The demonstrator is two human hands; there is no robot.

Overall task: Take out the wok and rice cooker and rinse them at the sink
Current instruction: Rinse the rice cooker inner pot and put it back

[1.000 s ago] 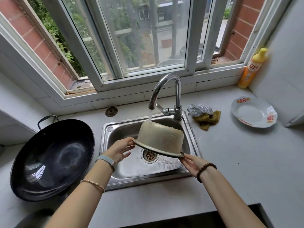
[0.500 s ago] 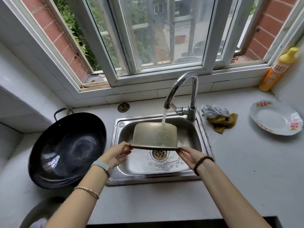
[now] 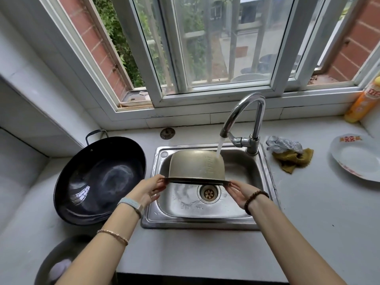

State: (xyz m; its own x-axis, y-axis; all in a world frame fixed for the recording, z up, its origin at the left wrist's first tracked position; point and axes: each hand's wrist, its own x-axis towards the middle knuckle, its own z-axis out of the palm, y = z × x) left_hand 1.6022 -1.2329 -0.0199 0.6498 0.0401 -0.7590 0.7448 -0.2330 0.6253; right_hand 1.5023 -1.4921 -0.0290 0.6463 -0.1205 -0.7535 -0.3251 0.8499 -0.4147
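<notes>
White-framed sliding window (image 3: 216, 92) above pale grey stone countertop (image 3: 318, 233), daylight coming in. Red brick wall (image 3: 353, 48) outside both sides, green foliage (image 3: 115, 27) left. Plain white wall (image 3: 24, 79) at left.

We see a wet, satin-finished steel sink (image 3: 236, 204) with a mirror-polished metal faucet (image 3: 257, 112) at its back. Over it the rice cooker pot (image 3: 195, 165) is dull matt metal; left of the sink the dark wok (image 3: 98, 179) looks glossy.
</notes>
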